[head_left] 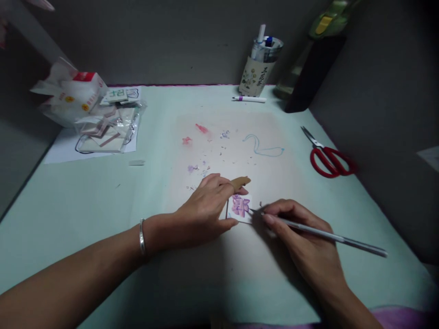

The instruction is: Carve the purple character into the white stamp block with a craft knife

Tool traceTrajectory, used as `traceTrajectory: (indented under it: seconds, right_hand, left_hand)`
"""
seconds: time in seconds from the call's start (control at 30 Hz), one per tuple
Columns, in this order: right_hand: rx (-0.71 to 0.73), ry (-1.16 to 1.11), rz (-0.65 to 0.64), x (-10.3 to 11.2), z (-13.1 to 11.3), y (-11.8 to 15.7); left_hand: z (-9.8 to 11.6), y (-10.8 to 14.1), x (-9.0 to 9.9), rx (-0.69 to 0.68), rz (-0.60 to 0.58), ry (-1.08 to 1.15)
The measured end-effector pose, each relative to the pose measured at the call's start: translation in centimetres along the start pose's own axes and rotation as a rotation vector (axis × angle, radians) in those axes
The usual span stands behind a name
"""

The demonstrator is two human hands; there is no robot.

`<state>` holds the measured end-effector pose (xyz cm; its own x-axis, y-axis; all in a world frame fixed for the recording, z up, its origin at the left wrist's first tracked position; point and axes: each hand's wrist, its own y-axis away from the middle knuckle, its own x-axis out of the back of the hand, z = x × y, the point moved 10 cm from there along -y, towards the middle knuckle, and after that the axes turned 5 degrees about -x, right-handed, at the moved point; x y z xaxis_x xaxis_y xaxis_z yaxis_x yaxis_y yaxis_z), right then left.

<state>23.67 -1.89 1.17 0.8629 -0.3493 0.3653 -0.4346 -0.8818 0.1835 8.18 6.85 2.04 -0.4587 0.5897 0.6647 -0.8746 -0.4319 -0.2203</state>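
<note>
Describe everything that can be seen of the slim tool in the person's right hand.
The slim tool is long, straight and pen-like, with a silvery-grey shaft that looks metallic and a dark, narrow point. The right hand grips it near the point like a pencil, fingers hiding part of the shaft. Its back end sticks out past the hand toward the picture's lower right; the point aims left at the purple pattern on a small white piece. Whether the point touches that piece cannot be told.

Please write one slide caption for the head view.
Left grip holds a purple-marked block; right grip points a slim metallic tool at it.
</note>
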Motion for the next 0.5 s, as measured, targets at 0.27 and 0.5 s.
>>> traceTrajectory:
  seconds: [0.27,0.5]
  right_hand:
    - [0.122,-0.021,0.072,0.2,-1.3,0.6]
    - [0.14,0.016,0.044,-0.4,-1.5,1.2]
  left_hand:
    - [0.1,0.1,-0.2,-0.057,-0.023,-0.014]
    - [-0.2,0.1,-0.1,-0.049,-0.021,0.01]
